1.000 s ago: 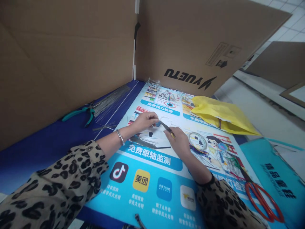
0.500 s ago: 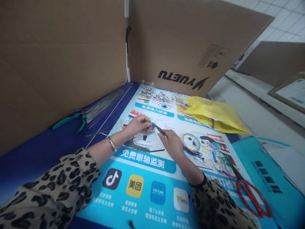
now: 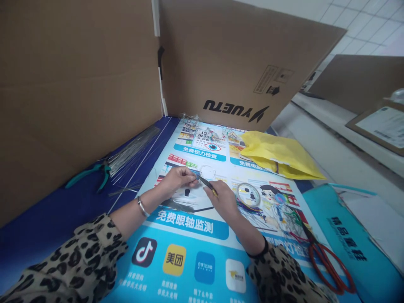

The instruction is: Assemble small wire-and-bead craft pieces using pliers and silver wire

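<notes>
My left hand is closed in a pinch over the printed sheet, holding a small blue piece with thin wire that is mostly hidden by the fingers. A fine pale wire loop shows just beyond the fingertips. My right hand is wrapped around a slim dark pointed tool with a yellowish part, which looks like tweezers. Its tip meets the blue piece at my left fingertips. Below my hands lies a bunch of thin dark strands.
Teal-handled pliers and a bundle of thin wires lie left. A ring-shaped roll, colored wires and red-handled scissors lie right. Behind are a yellow pouch and cardboard walls; a teal bag is at right.
The view has shifted slightly, so everything sits a little lower and further left. Both hands keep their grips, with the tool tip still at the blue piece.
</notes>
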A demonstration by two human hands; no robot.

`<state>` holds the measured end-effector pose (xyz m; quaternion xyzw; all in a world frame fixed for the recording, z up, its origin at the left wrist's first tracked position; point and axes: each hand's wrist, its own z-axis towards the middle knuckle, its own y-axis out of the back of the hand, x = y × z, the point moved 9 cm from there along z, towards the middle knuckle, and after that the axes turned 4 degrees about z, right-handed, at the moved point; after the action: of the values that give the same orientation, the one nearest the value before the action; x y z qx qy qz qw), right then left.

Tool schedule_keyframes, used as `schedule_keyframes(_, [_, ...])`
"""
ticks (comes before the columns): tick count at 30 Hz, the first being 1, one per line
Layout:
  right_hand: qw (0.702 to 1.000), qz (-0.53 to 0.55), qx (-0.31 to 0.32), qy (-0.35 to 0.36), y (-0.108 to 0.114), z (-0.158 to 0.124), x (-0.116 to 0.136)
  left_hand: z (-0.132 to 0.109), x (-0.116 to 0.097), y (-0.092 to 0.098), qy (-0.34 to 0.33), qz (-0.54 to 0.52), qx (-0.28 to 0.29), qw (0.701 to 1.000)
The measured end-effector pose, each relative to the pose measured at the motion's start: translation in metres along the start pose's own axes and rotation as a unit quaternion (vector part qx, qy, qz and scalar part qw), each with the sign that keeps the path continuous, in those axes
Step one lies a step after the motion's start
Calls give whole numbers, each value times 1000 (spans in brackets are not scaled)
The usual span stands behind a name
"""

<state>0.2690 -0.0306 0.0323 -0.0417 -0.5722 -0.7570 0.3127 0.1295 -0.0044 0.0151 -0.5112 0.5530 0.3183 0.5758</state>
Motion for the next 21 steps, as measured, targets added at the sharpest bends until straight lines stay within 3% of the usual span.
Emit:
schedule_keyframes(10, [1000,11,-2,16,0,0,2,-1,13,-1,50,-1,-19,999])
schedule_keyframes(13, [999,22,-4,25,-1,0,3,-1,11,-3,48,8,-1,999])
schedule_keyframes(18, [997,79,-23,0,3,0,-1,3,-16,7,13,215,31,976])
schedule_keyframes(21, [990,131,-39,-33,10,3,-7,7,-44,29,-34,339,-5,940])
